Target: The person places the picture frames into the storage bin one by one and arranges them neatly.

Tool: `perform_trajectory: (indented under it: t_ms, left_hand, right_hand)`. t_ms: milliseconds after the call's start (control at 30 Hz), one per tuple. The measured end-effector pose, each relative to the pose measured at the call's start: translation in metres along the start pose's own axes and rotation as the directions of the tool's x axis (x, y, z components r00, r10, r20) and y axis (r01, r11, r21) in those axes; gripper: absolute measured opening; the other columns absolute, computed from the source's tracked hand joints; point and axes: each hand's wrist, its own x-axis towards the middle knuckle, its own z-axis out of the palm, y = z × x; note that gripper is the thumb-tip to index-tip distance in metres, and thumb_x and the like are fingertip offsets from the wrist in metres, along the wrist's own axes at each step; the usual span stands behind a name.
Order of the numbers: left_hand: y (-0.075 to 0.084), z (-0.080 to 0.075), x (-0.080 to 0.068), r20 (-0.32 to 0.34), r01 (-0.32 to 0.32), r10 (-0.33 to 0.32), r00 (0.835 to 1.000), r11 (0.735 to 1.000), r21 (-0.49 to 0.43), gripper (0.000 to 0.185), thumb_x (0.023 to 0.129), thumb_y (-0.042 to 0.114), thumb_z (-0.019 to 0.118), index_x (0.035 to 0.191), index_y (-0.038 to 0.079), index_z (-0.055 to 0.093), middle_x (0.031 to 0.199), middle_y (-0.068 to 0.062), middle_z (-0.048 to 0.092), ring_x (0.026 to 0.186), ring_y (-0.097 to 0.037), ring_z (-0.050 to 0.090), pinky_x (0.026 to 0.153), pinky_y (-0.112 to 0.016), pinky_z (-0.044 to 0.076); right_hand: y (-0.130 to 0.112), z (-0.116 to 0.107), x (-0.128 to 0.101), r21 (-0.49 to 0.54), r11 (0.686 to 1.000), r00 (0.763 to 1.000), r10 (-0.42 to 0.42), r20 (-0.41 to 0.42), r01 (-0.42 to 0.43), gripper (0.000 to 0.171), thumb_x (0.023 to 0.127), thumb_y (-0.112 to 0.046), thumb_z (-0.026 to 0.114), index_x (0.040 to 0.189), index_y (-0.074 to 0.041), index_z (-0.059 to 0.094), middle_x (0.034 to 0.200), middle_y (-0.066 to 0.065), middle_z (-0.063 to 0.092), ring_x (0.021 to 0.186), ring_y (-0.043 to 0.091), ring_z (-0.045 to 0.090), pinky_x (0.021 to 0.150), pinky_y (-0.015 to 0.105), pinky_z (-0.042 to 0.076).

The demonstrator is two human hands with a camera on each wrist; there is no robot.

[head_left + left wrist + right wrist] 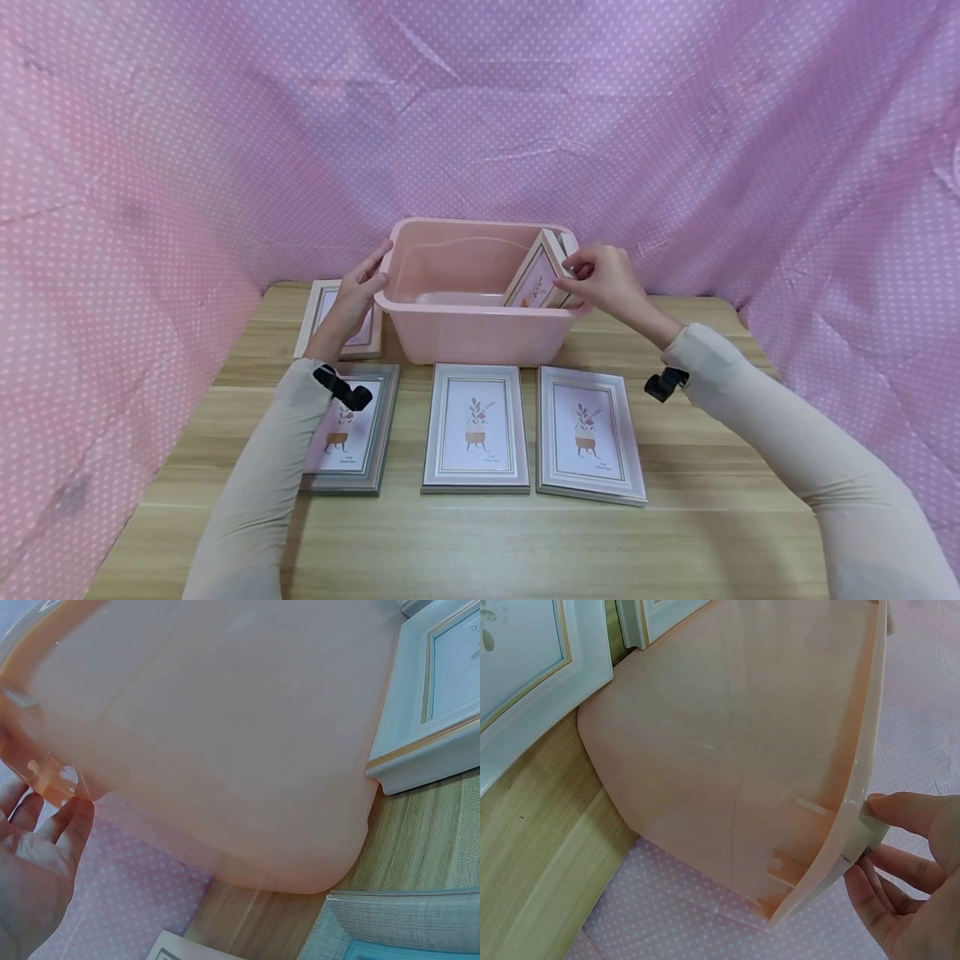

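Note:
A pink plastic bin (472, 333) stands at the back middle of a wooden table. Inside it, at the right end, a pink-framed picture (534, 277) leans tilted against the wall. My right hand (583, 272) pinches that frame's upper corner at the bin's right rim; in the right wrist view the right hand (889, 832) pinches a pale frame edge (868, 831) over the rim (870, 735). With straight fingers, my left hand (372, 268) rests against the bin's left rim. The left wrist view shows the left hand (45, 840) beside the bin wall (225, 750).
Three framed plant prints lie flat in a row before the bin: a grey one (360, 454), a middle one (475, 427) and a right one (588, 433). Another pink frame (324, 310) lies left of the bin under my left wrist. Pink dotted cloth (150, 167) walls the table.

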Motion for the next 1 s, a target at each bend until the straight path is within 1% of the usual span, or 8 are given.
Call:
perform_trajectory:
  t_ms: [167,233,333,500,600,667,800,1000]
  left_hand:
    - [-0.001,0.000,0.001,-0.011,-0.001,0.001,1.000,1.000,0.010,0.057,0.093,0.002,0.047,0.147,0.008,0.029,0.157,-0.002,0.018,0.145,-0.015,0.013,0.117,-0.033,0.019]
    - [-0.001,0.001,0.001,-0.012,-0.005,0.005,1.000,1.000,0.007,0.057,0.093,0.002,0.047,0.147,0.008,0.029,0.157,-0.002,0.018,0.145,-0.015,0.013,0.117,-0.033,0.019]
    - [-0.001,0.001,0.001,-0.006,-0.011,0.011,1.000,1.000,0.007,0.057,0.093,0.002,0.046,0.147,0.007,0.029,0.158,-0.002,0.017,0.145,-0.015,0.011,0.117,-0.033,0.017]
    - [-0.001,0.000,0.000,-0.004,-0.010,0.010,1.000,1.000,0.010,0.057,0.094,0.001,0.045,0.147,0.007,0.028,0.158,-0.002,0.016,0.145,-0.015,0.011,0.117,-0.033,0.017]
    - [0.000,0.000,0.001,-0.013,-0.005,0.005,1.000,1.000,0.010,0.057,0.093,0.001,0.045,0.147,0.008,0.029,0.158,-0.001,0.017,0.145,-0.015,0.012,0.117,-0.031,0.018]
    - [0.001,0.000,0.002,-0.018,-0.003,0.003,1.000,1.000,0.009,0.057,0.093,0.000,0.045,0.147,0.008,0.028,0.157,-0.001,0.017,0.145,-0.014,0.012,0.117,-0.031,0.018]
    - [0.000,0.000,0.002,-0.014,0.000,0.000,1.000,1.000,0.003,0.057,0.094,-0.001,0.044,0.148,0.007,0.027,0.158,-0.002,0.016,0.145,-0.015,0.012,0.117,-0.031,0.017]
    - [-0.003,0.000,0.001,-0.012,0.000,0.000,1.000,1.000,0.004,0.057,0.094,0.000,0.044,0.147,0.008,0.028,0.158,-0.002,0.016,0.145,-0.015,0.012,0.117,-0.031,0.017]
  right_hand:
    - [0.004,-0.003,0.000,0.035,0.999,1.000,0.001,0.028,-0.002,0.027,0.073,-0.020,0.080,0.095,-0.004,0.074,0.081,0.009,0.066,0.072,0.018,0.061,0.057,0.016,0.046]
    - [0.005,-0.004,0.000,0.042,0.999,0.999,0.006,0.045,-0.008,0.028,0.073,-0.021,0.080,0.095,-0.006,0.074,0.082,0.008,0.067,0.073,0.017,0.061,0.058,0.016,0.046]
    - [0.008,-0.006,-0.001,0.030,1.000,0.997,0.005,0.075,-0.008,0.030,0.071,-0.024,0.082,0.095,-0.008,0.074,0.085,0.007,0.065,0.077,0.018,0.061,0.063,0.020,0.047]
    - [0.011,-0.005,-0.004,0.008,1.000,0.994,-0.022,0.111,0.021,0.031,0.068,-0.026,0.084,0.090,-0.007,0.074,0.091,0.007,0.061,0.085,0.022,0.058,0.075,0.033,0.048]
    - [0.012,-0.006,-0.005,0.026,0.999,0.992,-0.043,0.118,0.041,0.031,0.068,-0.025,0.084,0.090,-0.007,0.073,0.095,0.007,0.061,0.088,0.023,0.058,0.080,0.039,0.051]
    - [0.012,-0.008,-0.006,0.041,0.998,0.991,-0.057,0.120,0.053,0.031,0.068,-0.023,0.084,0.092,-0.006,0.073,0.097,0.008,0.062,0.090,0.024,0.059,0.082,0.043,0.051]
    - [0.014,-0.010,-0.007,0.073,0.996,0.989,-0.059,0.135,0.050,0.033,0.069,-0.021,0.083,0.096,-0.006,0.071,0.099,0.008,0.061,0.092,0.025,0.060,0.083,0.045,0.053]
    - [0.020,-0.010,-0.008,0.127,0.990,0.987,-0.080,0.142,0.063,0.032,0.069,-0.013,0.082,0.098,-0.003,0.071,0.099,0.010,0.062,0.091,0.025,0.062,0.082,0.040,0.055]
